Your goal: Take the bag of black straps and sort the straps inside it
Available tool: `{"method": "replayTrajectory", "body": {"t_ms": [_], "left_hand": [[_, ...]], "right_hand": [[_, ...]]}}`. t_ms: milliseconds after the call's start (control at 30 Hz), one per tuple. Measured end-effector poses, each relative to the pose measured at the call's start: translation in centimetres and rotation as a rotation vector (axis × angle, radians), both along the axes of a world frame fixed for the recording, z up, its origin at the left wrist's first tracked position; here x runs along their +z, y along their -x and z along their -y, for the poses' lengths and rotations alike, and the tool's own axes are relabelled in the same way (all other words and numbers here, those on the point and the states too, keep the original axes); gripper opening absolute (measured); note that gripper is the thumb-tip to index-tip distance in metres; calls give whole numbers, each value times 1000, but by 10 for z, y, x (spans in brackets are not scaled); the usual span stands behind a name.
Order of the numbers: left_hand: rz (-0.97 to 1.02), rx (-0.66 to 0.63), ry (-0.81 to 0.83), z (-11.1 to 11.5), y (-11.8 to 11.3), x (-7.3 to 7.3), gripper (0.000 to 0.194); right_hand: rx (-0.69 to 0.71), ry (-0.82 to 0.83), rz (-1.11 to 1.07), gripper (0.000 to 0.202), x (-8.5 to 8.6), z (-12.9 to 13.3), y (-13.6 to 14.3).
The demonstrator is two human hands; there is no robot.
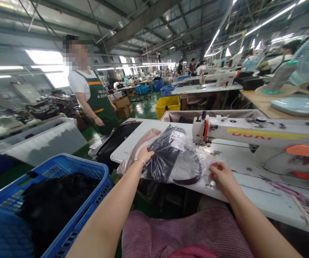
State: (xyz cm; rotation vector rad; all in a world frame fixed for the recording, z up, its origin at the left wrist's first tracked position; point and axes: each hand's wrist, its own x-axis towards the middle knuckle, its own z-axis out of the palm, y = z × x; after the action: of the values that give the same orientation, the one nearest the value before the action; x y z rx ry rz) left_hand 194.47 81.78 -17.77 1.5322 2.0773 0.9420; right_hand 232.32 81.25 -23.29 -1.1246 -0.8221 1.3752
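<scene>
Right now my left hand [145, 154] rests on top of a clear plastic bag [170, 154] with dark cloth inside it. My fingers are bent and press down on the bag's left end, but I can't tell if they pinch it or just lie on it. My right hand [222, 175] lies on the white table [251, 186], at the bag's right edge. Its fingers are curled low, and I can't see if they have hold of the plastic.

The bag lies on the near part of the table, just in front of the white sewing machine [251, 132]. A dark curved band [189, 175] shows through the plastic near my right hand.

I think this bag is light and soft. It will flop and sag if I lift it by one corner. The plastic looks shiny, so it may slip in my fingers. I think it is best to hold it at both ends, or to pinch the plastic and the cloth together.

A blue basket [63, 168] with more dark cloth sits by my left arm. A person in a green apron [102, 104] stands past the table, well away from my hands.
</scene>
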Motion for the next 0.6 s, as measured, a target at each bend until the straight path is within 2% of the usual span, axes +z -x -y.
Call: {"method": "replayTrajectory", "body": {"t_ms": [67,133,167,267,333,367,433,500,533,600], "left_hand": [[-61,-37,-32,4,-10,12,32],[-126,-77,-98,14,-29,27,43],[-157,-94,-132,22,-42,35,47],[-232,-127,-200,54,-94,51,46],[-260,-189,-256,74,-134,55,30],[-212,-249,-281,82,-154,54,25],[131,-309,-222,87,-186,49,32],[617,-264,-53,81,-206,39,44],[755,-234,6,75,-210,34,46],[884,-154,32,63,-209,25,38]], "right_hand": [[-165,-53,-24,38,2,-9,-13],[-220,-16,-63,42,8,-18,-21],[-194,33,-76,45,12,-22,-23],[15,131,-101,47,22,-27,-19],[51,26,-91,39,29,-22,-11],[33,-68,-62,35,33,-18,-6],[-3,-277,17,29,42,-5,4],[62,-447,85,23,51,10,11],[124,-499,112,22,55,18,13],[282,-534,195,23,58,30,12]]}}
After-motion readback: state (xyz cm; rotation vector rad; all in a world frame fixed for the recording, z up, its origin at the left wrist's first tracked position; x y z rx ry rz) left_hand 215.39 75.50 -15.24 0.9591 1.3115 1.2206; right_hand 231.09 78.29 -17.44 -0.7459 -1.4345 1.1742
